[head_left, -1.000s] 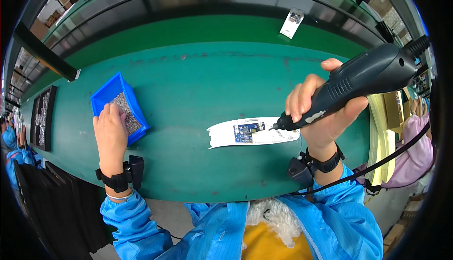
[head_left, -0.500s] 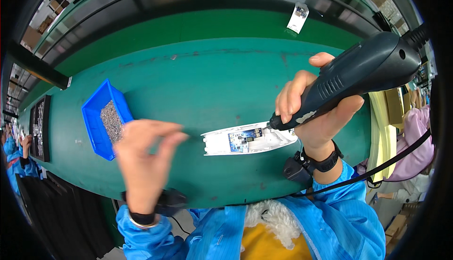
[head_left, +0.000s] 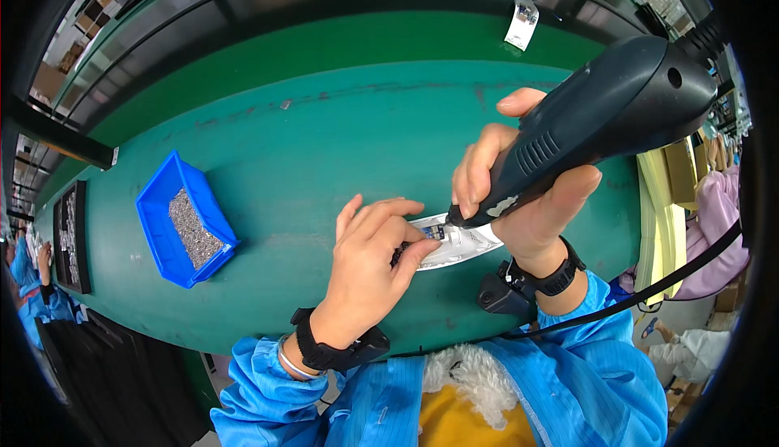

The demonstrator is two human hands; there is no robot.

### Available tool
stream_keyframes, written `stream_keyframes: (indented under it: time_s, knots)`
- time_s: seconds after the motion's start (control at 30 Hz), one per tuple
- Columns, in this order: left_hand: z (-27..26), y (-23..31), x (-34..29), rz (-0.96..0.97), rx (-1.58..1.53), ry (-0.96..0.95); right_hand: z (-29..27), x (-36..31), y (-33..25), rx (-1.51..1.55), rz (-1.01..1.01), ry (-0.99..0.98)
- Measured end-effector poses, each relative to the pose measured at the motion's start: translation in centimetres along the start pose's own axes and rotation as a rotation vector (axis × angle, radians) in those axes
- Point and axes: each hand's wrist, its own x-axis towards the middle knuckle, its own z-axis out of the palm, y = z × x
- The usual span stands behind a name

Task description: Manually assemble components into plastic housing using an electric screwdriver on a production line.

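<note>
My right hand (head_left: 527,212) is wrapped round a dark electric screwdriver (head_left: 604,110), its nose pointing down at a long white plastic shell (head_left: 475,244) on the green table. A small blue circuit board (head_left: 435,231) lies inside the shell. My left hand (head_left: 373,252) is over the shell's left end, covering much of the board. Its thumb and forefinger are pinched together near the screwdriver's nose; whatever is between them is too small or hidden to name. To the left stands a blue plastic bin (head_left: 154,232) holding a heap of small metal screws (head_left: 193,228).
A black tray of small parts (head_left: 71,236) lies at the far left, near another person's hand (head_left: 44,259). The screwdriver's black cable (head_left: 649,293) runs past my right arm. Yellowish sheets (head_left: 652,228) hang at the right edge. Another white piece (head_left: 522,25) rests on the back ledge.
My left hand has moved right, from beside the blue bin to the white shell, and now covers part of the circuit board. The screwdriver has shifted slightly left with my right hand.
</note>
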Motion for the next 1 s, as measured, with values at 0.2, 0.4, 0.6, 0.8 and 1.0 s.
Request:
stream_keyframes:
  time_s: [0.2,0.4,0.6,0.8,1.0]
  knots:
    - [0.6,0.4,0.1,0.017,-0.03,-0.035,-0.4,-0.2,-0.6,-0.003,0.014,0.011]
    - [1.0,0.8,0.0,-0.014,-0.102,-0.031,-0.7,-0.5,-0.9,-0.048,0.045,-0.02]
    - [1.1,0.8,-0.1,-0.008,-0.128,-0.037,-0.1,-0.7,-1.3,-0.038,0.062,0.015]
    - [1.5,0.7,-0.2,0.072,-0.084,0.018,0.1,-0.9,-1.3,-0.043,0.084,-0.007]
    - [1.5,0.4,-0.5,0.048,-0.097,-0.044,0.1,-1.0,-1.1,-0.014,0.068,-0.037]
